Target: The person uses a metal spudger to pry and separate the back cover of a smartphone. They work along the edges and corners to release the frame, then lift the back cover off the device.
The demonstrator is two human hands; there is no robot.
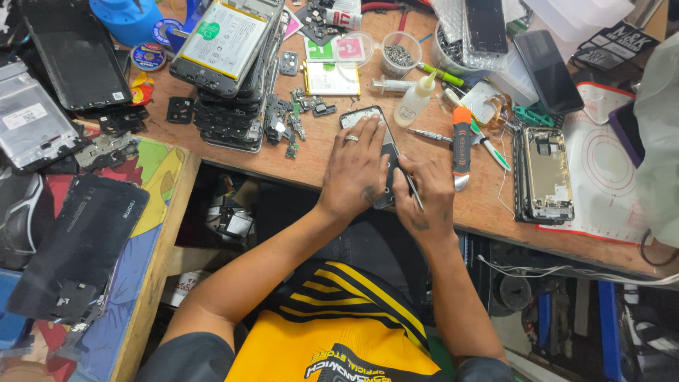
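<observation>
Black and glass-fronted, a slim opened smartphone [375, 152] lies at the near edge of your wooden workbench [283, 159], pinned flat under your left hand [357, 166], whose spread fingers press down on it without closing. Your right hand [424, 191] pinches a thin metal prying tool [412, 189] against the phone's right side. Judging by this, you are mid-way through separating the handset along its seam; the next move calls for a shallow, steady slide along that edge. An orange-handled utility knife [461, 145] lies just beside.
</observation>
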